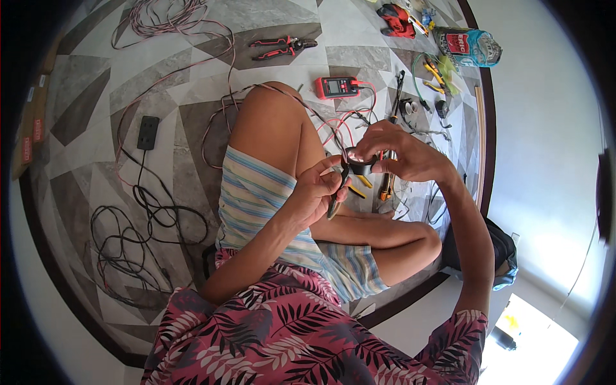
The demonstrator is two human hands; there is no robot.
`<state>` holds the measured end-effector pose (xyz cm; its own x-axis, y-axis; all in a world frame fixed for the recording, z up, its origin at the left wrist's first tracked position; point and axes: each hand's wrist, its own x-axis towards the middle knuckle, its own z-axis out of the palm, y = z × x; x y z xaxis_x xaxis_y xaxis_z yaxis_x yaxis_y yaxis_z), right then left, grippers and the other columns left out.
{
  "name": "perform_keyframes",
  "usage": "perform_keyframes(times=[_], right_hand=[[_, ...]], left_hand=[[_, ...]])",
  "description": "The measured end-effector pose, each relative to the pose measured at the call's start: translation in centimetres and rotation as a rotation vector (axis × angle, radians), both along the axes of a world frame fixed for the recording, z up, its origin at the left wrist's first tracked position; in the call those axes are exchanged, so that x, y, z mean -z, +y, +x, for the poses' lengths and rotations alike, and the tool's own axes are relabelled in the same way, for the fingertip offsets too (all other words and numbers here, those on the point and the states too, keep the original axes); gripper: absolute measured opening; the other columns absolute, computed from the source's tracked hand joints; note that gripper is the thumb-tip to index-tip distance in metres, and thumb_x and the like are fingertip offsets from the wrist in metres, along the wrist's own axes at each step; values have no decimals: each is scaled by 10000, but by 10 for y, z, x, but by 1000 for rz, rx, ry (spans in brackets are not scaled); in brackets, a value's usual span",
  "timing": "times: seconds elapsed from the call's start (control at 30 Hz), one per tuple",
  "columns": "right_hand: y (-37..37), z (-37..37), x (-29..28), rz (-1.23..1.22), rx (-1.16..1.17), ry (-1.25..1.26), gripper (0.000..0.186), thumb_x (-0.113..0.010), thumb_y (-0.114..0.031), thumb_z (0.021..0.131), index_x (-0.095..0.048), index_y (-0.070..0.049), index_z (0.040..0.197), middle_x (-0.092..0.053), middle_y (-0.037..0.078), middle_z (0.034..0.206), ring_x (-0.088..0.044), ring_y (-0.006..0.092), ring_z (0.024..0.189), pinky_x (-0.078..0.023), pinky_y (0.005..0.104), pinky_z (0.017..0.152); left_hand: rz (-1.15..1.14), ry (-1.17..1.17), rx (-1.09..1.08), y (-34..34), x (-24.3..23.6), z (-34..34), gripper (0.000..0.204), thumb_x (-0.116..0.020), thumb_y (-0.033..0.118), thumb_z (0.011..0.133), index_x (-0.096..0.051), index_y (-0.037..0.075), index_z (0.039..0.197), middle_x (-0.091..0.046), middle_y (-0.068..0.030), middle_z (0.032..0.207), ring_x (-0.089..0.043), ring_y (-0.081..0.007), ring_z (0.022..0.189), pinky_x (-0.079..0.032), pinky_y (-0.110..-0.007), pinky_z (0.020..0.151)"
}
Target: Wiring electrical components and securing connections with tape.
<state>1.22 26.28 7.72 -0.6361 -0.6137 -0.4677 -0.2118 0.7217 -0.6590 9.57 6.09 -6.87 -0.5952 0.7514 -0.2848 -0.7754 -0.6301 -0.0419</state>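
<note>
My right hand (401, 153) grips a roll of black electrical tape (360, 168), with its fingers curled over the top and side of the roll. Close against it, my left hand (316, 191) pinches a thin red-and-black wire (310, 109) that runs over my raised knee. A dark, narrow piece (333, 205) sticks out below the left fingers; whether it is part of the wire or tape, I cannot make out. Under the hands, pliers with yellow handles (362, 181) and an orange-and-black tool (387, 186) lie on the floor, partly hidden.
Beyond my knee lie a red multimeter (337, 87) with leads and red-handled pliers (282, 47). A black socket block (148, 131) and coiled black cord (122, 247) are at left. Coiled wire (170, 16) lies far off. A plastic bottle (471, 48) rests by the right wall.
</note>
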Motion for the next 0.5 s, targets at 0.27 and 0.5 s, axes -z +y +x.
perform_keyframes(times=[0.27, 0.5], right_hand=[[-3, 7, 16, -80, 204, -74, 258, -647, 96, 786, -691, -57, 989, -458, 109, 1207, -455, 281, 1218, -373, 391, 1045], [1, 20, 1, -18, 203, 54, 150, -715, -30, 781, -665, -15, 921, -447, 112, 1082, -484, 275, 1103, -391, 378, 966]], left_hand=[[213, 34, 79, 3, 10, 4, 249, -610, 91, 974, -544, 29, 1206, -588, -57, 925, -549, -163, 768, -455, -274, 715], [80, 46, 174, -4, 1, -3, 179, -610, 187, 1001, -601, 16, 1051, -597, -18, 842, -520, -87, 716, -433, -231, 637]])
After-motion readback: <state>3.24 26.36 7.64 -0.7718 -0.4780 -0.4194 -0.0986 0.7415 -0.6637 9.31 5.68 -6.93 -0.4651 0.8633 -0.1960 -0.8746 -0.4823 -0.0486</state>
